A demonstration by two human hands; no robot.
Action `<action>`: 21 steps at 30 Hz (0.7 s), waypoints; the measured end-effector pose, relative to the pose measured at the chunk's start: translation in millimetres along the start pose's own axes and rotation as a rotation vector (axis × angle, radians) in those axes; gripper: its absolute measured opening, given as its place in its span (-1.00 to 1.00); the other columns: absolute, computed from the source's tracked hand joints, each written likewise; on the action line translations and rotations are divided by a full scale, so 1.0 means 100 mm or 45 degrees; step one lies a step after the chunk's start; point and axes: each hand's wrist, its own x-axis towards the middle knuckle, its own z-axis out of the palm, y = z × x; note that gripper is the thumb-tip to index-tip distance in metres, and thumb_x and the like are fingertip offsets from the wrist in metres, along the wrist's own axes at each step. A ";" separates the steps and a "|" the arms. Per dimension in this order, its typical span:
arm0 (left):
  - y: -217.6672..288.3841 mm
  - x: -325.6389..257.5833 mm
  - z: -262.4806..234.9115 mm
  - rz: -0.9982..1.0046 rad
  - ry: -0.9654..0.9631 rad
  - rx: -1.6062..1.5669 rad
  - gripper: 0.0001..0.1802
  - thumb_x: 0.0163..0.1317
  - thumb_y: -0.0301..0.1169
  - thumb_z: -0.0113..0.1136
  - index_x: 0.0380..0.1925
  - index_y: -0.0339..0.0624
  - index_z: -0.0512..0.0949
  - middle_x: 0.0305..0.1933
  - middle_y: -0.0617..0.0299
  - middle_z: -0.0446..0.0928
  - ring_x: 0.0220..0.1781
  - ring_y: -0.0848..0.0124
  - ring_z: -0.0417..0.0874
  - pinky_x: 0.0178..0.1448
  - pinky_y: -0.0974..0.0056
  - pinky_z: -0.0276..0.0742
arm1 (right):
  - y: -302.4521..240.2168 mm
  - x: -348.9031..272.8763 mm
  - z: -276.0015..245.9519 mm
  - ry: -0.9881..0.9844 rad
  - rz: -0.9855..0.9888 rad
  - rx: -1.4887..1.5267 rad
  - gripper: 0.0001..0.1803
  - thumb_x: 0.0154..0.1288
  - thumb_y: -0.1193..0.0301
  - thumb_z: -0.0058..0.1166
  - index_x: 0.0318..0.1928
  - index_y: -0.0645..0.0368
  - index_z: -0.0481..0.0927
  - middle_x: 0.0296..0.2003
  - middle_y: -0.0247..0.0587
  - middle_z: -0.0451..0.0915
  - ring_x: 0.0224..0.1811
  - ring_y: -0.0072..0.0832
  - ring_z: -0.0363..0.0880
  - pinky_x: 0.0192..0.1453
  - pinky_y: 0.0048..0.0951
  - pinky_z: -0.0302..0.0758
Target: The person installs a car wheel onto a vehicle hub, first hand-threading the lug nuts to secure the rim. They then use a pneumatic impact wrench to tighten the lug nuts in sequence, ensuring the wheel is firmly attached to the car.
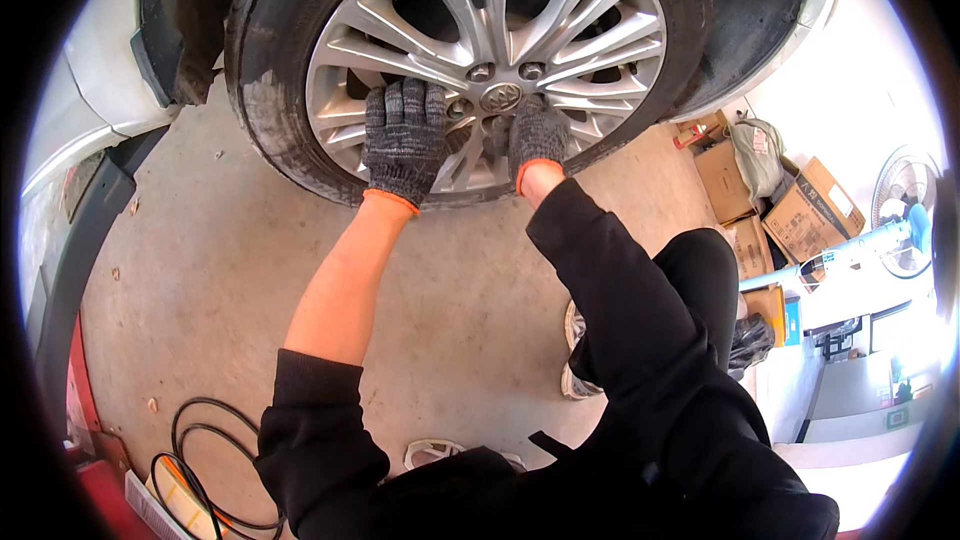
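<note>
Under the car's fender, at the top of my view, is the silver multi-spoke wheel, its face turned towards me inside the wheel arch. A round centre cap marks its middle, with lug nuts set about it. The black tyre around it is smeared with pale dirt along its lower left.

I have both hands over the lower half of the wheel, in dark grey knit gloves with orange cuffs. My left hand lies over the spokes to the left of the cap, its fingers side by side and pointing up; I cannot tell whether they hook around a spoke. My right hand is just below and right of the cap, its fingers blurred and mostly hidden, so I cannot say whether they grasp anything.

My left forearm is bare between cuff and pushed-up black sleeve; the other black sleeve comes almost down to my right glove. Below me are my shoes on the concrete floor.

Pale car bodywork curves along the left. At lower left a black hose lies in loops, near something red at the edge. Off to the right, cardboard boxes are piled beside a greyish bag, and a fan on a pale blue stand is near them, by a white wall.
</note>
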 end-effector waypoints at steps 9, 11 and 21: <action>-0.01 0.02 -0.02 -0.044 -0.105 -0.082 -0.29 -0.09 -0.03 0.30 0.01 -0.24 0.40 -0.01 -0.05 0.38 0.07 0.03 0.39 0.23 -0.13 0.21 | -0.19 -0.03 -0.35 0.102 -0.906 -1.593 -0.64 0.28 0.10 -0.03 -0.23 0.18 0.50 -0.51 0.00 0.60 -0.50 -0.12 0.60 -0.39 -0.12 0.49; -0.02 0.01 0.00 -0.005 -0.054 0.014 -0.24 -0.18 0.01 0.36 -0.01 -0.22 0.41 -0.02 -0.02 0.41 0.03 0.05 0.41 0.20 -0.13 0.22 | -0.17 -0.05 -0.36 0.072 -0.915 -1.696 -0.65 0.28 0.11 -0.04 -0.21 0.16 0.48 -0.53 -0.03 0.60 -0.47 -0.09 0.60 -0.39 -0.08 0.49; -0.01 0.01 -0.03 -0.005 -0.062 0.036 -0.23 -0.22 0.02 0.39 -0.04 -0.22 0.42 -0.01 -0.01 0.42 0.03 0.08 0.43 0.17 -0.12 0.24 | -0.09 0.00 -0.27 0.147 -1.147 -1.320 -0.71 0.30 0.25 -0.14 -0.27 0.24 0.47 -0.49 0.15 0.54 -0.41 0.02 0.56 -0.28 -0.01 0.46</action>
